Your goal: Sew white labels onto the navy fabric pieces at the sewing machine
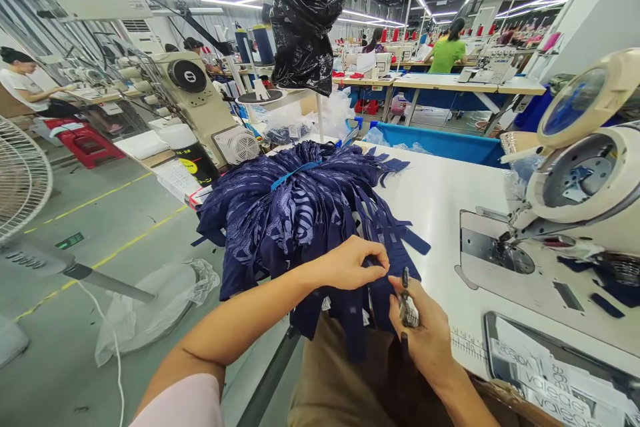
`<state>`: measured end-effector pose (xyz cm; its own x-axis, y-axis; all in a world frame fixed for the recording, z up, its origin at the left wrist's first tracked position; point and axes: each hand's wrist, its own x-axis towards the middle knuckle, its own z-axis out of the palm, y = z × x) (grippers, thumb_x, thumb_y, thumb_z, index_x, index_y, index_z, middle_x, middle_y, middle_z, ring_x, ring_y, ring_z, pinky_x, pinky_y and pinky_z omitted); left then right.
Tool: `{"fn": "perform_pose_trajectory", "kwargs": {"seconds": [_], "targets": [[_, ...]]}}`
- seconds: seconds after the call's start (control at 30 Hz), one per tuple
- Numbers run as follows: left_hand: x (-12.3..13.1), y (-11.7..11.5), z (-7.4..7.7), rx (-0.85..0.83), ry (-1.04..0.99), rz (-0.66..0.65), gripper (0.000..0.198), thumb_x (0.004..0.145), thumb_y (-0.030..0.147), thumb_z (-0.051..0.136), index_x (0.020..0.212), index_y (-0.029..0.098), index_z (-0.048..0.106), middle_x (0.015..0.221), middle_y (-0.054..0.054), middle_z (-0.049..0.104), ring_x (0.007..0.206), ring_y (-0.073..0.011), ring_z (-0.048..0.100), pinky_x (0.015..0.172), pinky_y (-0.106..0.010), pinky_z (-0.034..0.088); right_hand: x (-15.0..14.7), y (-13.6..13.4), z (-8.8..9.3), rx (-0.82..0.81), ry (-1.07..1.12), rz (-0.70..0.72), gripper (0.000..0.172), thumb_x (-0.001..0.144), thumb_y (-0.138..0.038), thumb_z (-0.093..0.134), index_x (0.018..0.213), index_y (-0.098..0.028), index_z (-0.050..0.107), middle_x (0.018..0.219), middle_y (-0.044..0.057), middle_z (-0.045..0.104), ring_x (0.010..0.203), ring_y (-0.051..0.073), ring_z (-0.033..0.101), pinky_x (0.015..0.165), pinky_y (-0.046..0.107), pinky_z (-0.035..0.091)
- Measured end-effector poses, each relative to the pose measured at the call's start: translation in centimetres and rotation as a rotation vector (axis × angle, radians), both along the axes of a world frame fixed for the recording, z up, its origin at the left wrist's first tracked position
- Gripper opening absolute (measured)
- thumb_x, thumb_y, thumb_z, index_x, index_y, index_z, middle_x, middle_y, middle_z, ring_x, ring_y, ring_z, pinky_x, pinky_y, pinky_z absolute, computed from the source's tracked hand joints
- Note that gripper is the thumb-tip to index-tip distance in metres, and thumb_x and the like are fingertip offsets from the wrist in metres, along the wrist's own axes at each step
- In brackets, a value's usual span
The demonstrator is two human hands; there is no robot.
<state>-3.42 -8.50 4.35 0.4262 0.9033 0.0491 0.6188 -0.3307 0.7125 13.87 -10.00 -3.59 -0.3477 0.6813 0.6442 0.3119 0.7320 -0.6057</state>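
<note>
A bundle of navy lace-and-fabric garment pieces (300,213), tied with a blue band (295,175), is heaped on the white sewing table, its straps hanging over the front edge towards my lap. My left hand (353,263) reaches across the bundle, thumb and forefinger pinched together over the navy straps; what lies between the fingertips is too small to tell. Close beside it on the right, my right hand (425,330) is closed around small black thread snips (409,310) with a pale printed wrap, their tip pointing up. The two hands' fingertips nearly meet.
To the right stands a sewing machine (570,193), with a tray of printed labels (555,373) in front. A second machine (200,100) and a black plastic bag (307,20) stand beyond the bundle. At left is a fan (23,180). Other people work farther back.
</note>
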Motion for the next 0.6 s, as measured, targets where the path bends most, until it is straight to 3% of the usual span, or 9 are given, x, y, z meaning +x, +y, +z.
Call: {"fn": "perform_pose_trajectory", "kwargs": {"seconds": [0.1, 0.23, 0.3, 0.37, 0.47, 0.53, 0.6], "targets": [[-0.3, -0.6, 0.2, 0.013, 0.069, -0.005, 0.007, 0.076, 0.011, 0.053, 0.077, 0.013, 0.059, 0.071, 0.001, 0.06, 0.062, -0.0086, 0.048, 0.066, -0.019, 0.036, -0.3, -0.3, 0.5, 0.0, 0.017, 0.057, 0.031, 0.074, -0.007, 0.044, 0.1, -0.021, 0.053, 0.081, 0.004, 0.062, 0.074, 0.017, 0.061, 0.065, 0.027, 0.051], [-1.3, -1.5, 0.8, 0.027, 0.264, -0.123, 0.01, 0.076, 0.012, 0.054, 0.067, 0.014, 0.058, 0.064, 0.003, 0.057, 0.06, -0.0086, 0.047, 0.066, -0.02, 0.035, -0.1, -1.7, 0.7, -0.135, 0.036, 0.151, 0.025, 0.073, -0.009, 0.046, 0.093, -0.02, 0.056, 0.069, 0.001, 0.058, 0.059, 0.014, 0.056, 0.057, 0.026, 0.049], [-1.5, -1.7, 1.1, 0.054, 0.342, -0.122, 0.018, 0.078, 0.017, 0.054, 0.06, 0.015, 0.054, 0.061, 0.003, 0.055, 0.057, -0.0085, 0.046, 0.06, -0.019, 0.034, 0.3, -2.6, 0.5, -0.257, 0.129, 0.114, 0.025, 0.075, -0.015, 0.051, 0.099, -0.021, 0.056, 0.069, 0.001, 0.058, 0.056, 0.014, 0.055, 0.052, 0.024, 0.047], [-1.2, -1.6, 1.3, 0.139, 0.38, -0.029, 0.021, 0.081, 0.02, 0.053, 0.06, 0.015, 0.053, 0.063, 0.001, 0.054, 0.057, -0.0093, 0.047, 0.057, -0.02, 0.033, 1.0, -3.3, 0.5, -0.438, 0.266, 0.058, 0.023, 0.078, -0.024, 0.054, 0.101, -0.022, 0.056, 0.069, 0.001, 0.058, 0.052, 0.012, 0.052, 0.047, 0.022, 0.044], [0.2, -0.4, 1.0, 0.343, 0.469, 0.074, 0.014, 0.083, 0.02, 0.05, 0.071, 0.015, 0.056, 0.074, -0.002, 0.058, 0.068, -0.0134, 0.053, 0.066, -0.024, 0.037, 2.1, -3.8, 1.3, -0.719, 0.424, 0.109, 0.026, 0.081, -0.039, 0.052, 0.102, -0.023, 0.057, 0.072, 0.001, 0.055, 0.051, 0.012, 0.048, 0.047, 0.023, 0.042], [1.4, 0.8, 0.4, 0.415, 0.564, 0.019, 0.013, 0.082, 0.026, 0.052, 0.081, 0.014, 0.058, 0.084, -0.006, 0.06, 0.081, -0.0178, 0.055, 0.075, -0.029, 0.039, 2.9, -3.9, 1.9, -0.835, 0.457, 0.189, 0.03, 0.083, -0.043, 0.049, 0.106, -0.025, 0.056, 0.076, 0.003, 0.055, 0.054, 0.012, 0.049, 0.05, 0.024, 0.043], [2.5, 1.9, -0.3, 0.394, 0.676, -0.062, 0.03, 0.076, 0.041, 0.059, 0.086, 0.012, 0.059, 0.089, -0.01, 0.06, 0.089, -0.0229, 0.054, 0.079, -0.033, 0.04, 3.5, -4.0, 2.4, -0.869, 0.463, 0.262, 0.032, 0.083, -0.045, 0.048, 0.109, -0.027, 0.055, 0.077, 0.003, 0.055, 0.056, 0.013, 0.05, 0.053, 0.026, 0.044]]}}
